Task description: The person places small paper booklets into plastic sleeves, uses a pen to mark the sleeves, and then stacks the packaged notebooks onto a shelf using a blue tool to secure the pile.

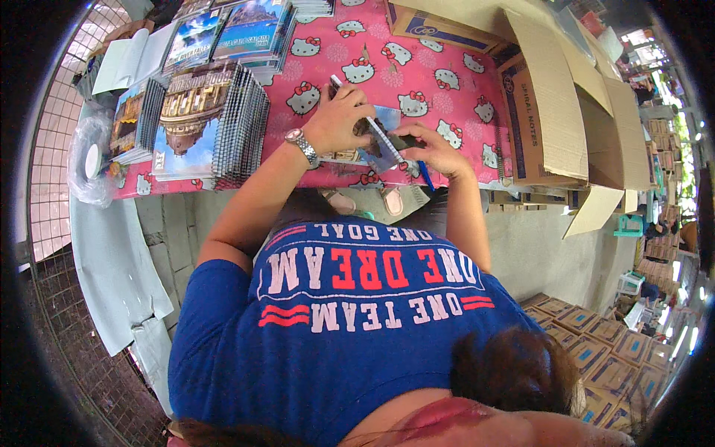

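Above the pink table, a small stack of spiral notebooks or one thick spiral notebook (382, 143) is tilted up, its bound edge slanting away from me; the exact count is hard to make out. My left hand (341, 123), with a metal watch on the wrist, grips it from the left, fingers curled over the top. At its right side my right hand (436, 149) is closed on the edge, thumb and fingers bent. Beneath lies another picture cover (346, 156), partly hidden by my left hand. A blue pen-like thing (425, 176) sits beside my right hand.
Piles of spiral notebooks (195, 123) with picture covers fill the table's left side, more (249, 33) behind them. An opened cardboard box (532, 123) stands at the right, flaps spread. Crumpled clear plastic (91, 164) hangs at the left edge. Stacked cartons (596, 350) sit on the floor.
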`<state>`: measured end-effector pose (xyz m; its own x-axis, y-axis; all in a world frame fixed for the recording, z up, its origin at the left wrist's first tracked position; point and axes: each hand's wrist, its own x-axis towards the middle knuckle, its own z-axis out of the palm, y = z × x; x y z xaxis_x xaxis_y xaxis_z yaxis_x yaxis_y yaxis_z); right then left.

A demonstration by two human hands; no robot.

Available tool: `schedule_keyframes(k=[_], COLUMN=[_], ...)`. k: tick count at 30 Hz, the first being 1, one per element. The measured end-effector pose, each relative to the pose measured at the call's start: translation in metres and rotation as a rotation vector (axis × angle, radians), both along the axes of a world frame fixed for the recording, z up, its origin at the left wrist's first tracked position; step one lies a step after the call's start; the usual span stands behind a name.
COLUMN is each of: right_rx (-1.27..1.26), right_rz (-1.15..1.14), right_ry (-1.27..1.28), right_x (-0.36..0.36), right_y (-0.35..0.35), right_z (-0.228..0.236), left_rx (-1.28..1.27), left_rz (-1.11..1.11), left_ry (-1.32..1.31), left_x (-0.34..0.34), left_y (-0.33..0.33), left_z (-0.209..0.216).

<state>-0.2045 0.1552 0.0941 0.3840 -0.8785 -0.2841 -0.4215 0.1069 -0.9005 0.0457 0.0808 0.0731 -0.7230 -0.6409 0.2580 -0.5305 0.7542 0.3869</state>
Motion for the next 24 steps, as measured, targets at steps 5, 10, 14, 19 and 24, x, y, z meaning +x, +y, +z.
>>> schedule_keyframes(k=[5,10,14,19,24], right_rx=[0.009,-0.029,0.003,-0.068,-0.070], right_rz=[-0.001,-0.012,-0.008,0.000,0.047], right_ry=[-0.591,-0.476,-0.631,-0.308,0.096], right_x=[-0.002,-0.003,0.002,0.001,0.006], right_y=[0.011,0.008,0.007,-0.004,-0.017], right_z=[0.000,0.000,0.000,0.003,0.007], left_rx=[-0.041,-0.031,-0.022,-0.004,-0.033], left_rz=[-0.030,-0.060,-0.066,-0.074,-0.065], left_ry=[0.039,0.046,0.052,0.073,0.102], left_x=[-0.002,-0.008,-0.008,-0.007,-0.008], left_y=[0.002,0.008,0.006,0.004,0.004], left_z=[-0.002,-0.007,-0.006,-0.005,-0.011])
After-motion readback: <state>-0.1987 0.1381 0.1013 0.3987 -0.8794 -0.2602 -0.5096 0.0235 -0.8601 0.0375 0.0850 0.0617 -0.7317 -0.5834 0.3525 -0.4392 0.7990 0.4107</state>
